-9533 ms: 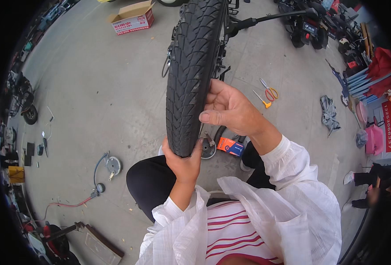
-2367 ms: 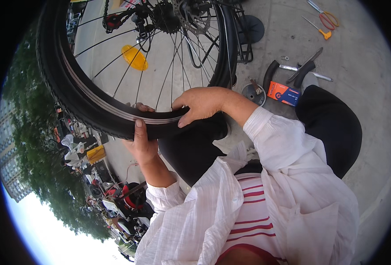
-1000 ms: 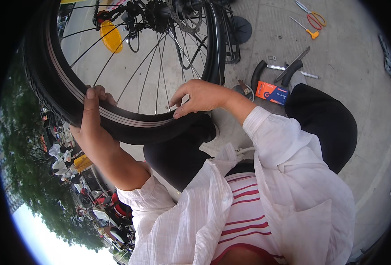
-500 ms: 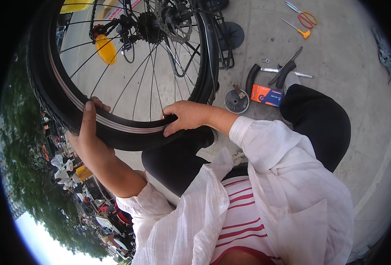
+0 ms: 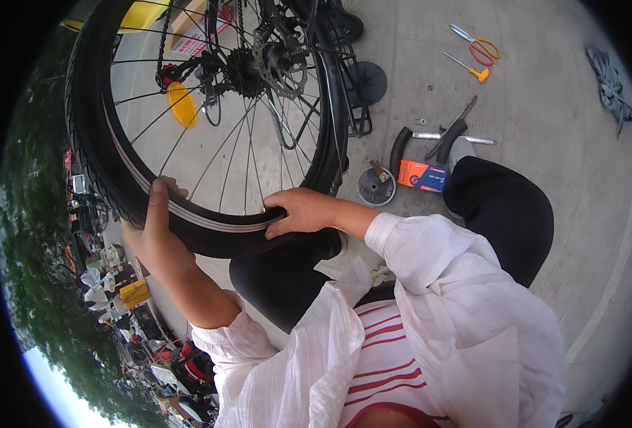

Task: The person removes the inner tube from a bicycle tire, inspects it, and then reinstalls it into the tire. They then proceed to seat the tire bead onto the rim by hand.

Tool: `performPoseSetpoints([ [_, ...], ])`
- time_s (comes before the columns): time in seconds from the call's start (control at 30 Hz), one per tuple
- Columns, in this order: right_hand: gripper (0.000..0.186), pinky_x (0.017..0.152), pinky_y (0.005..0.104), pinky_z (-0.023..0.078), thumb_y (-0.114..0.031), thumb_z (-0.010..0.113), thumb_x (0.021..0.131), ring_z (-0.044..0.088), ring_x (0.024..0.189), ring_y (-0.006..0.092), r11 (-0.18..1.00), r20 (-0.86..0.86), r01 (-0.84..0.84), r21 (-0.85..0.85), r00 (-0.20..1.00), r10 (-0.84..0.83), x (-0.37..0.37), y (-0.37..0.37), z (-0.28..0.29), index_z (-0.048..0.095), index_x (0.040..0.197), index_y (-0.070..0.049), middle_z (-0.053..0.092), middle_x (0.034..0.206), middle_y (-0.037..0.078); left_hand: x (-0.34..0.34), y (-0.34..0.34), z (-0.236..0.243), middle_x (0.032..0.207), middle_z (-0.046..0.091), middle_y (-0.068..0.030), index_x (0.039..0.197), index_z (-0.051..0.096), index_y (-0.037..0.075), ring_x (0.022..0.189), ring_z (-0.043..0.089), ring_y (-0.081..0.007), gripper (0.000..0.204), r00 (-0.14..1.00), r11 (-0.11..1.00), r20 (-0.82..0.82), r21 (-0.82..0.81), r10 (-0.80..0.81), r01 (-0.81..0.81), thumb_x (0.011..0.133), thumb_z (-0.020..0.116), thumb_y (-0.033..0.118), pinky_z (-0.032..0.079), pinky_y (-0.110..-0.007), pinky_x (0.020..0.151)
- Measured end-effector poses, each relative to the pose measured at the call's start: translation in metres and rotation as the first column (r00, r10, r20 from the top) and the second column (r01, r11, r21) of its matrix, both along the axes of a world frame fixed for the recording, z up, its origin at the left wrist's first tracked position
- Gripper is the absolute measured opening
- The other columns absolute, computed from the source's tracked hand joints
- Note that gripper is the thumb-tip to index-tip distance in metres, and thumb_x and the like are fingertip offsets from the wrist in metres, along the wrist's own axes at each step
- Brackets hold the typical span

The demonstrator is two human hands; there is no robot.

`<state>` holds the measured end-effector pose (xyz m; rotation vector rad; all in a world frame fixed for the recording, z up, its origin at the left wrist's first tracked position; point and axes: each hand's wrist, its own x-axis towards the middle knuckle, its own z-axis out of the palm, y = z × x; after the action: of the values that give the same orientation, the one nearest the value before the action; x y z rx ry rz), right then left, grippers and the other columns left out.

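Note:
A bicycle wheel with a black tyre and a silver rim fills the upper left. At its lower left edge my left hand grips the tyre, with the thumb lying up toward the rim and fingertips showing on the spoke side. Farther right along the same lower edge, my right hand clasps the tyre and rim, its thumb pressed on the near side. The fingers behind the tyre are partly hidden. A brake disc, a chain, thin spokes and an orange reflector show within the wheel.
On the concrete right of the wheel lie a small orange-and-blue box, a round grey container, a metal bar, scissors and a yellow-handled screwdriver. A dark cloth lies far right. Parked vehicles stand at left.
The whole view has shifted slightly, so the wheel sits a little lower and farther right while the floor items sit farther left. Both hands keep their hold on the tyre.

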<state>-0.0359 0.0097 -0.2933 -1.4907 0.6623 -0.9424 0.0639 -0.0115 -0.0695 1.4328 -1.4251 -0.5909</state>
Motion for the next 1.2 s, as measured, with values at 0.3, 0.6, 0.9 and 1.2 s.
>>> performPoseSetpoints([
  [0.3,0.040,0.088,0.0407,0.048,-0.021,0.074,0.083,0.062,0.101,0.0363,0.997,0.023,-0.053,-0.055,0.998,0.055,-0.011,0.000,0.005,0.059,0.115,-0.002,0.064,0.109,0.018,-0.004,-0.003,0.013,0.086,0.068,-0.0118,0.107,0.059,-0.002,0.071,0.064,-0.0172,0.026,1.000,0.999,-0.022,0.037,0.003,-0.002,0.085,0.069,0.008,0.052,-0.028,0.066],
  [0.6,0.041,0.077,0.0416,0.049,-0.022,0.071,0.085,0.063,0.089,0.0342,0.983,-0.086,0.135,-0.125,0.986,-0.146,0.006,0.016,0.030,0.054,0.119,-0.004,0.064,0.102,0.014,-0.008,-0.029,0.043,0.084,0.069,-0.0109,0.104,0.060,-0.002,0.071,0.065,-0.0157,0.034,0.994,0.990,0.058,0.117,-0.091,0.084,0.081,0.073,0.018,0.050,-0.027,0.064],
  [0.9,0.019,0.062,0.0219,0.049,-0.018,0.074,0.087,0.059,0.068,0.0067,0.892,0.271,0.068,0.447,0.940,-0.207,-0.033,-0.008,-0.003,0.072,0.095,-0.001,0.065,0.079,0.001,-0.004,-0.062,0.066,0.087,0.070,-0.0097,0.102,0.062,-0.003,0.074,0.066,-0.0160,0.038,0.953,0.958,0.151,0.160,-0.263,0.239,0.080,0.073,0.026,0.053,-0.028,0.066],
  [1.2,0.031,0.072,0.0302,0.049,-0.026,0.084,0.073,0.060,0.073,0.0147,0.986,-0.014,0.002,0.169,1.000,0.000,-0.015,-0.003,-0.016,0.071,0.085,-0.001,0.064,0.080,0.006,-0.013,-0.058,0.071,0.087,0.070,-0.0094,0.103,0.064,-0.001,0.074,0.066,-0.0158,0.032,0.969,0.971,0.167,0.184,-0.184,0.152,0.083,0.071,0.023,0.053,-0.027,0.064],
])
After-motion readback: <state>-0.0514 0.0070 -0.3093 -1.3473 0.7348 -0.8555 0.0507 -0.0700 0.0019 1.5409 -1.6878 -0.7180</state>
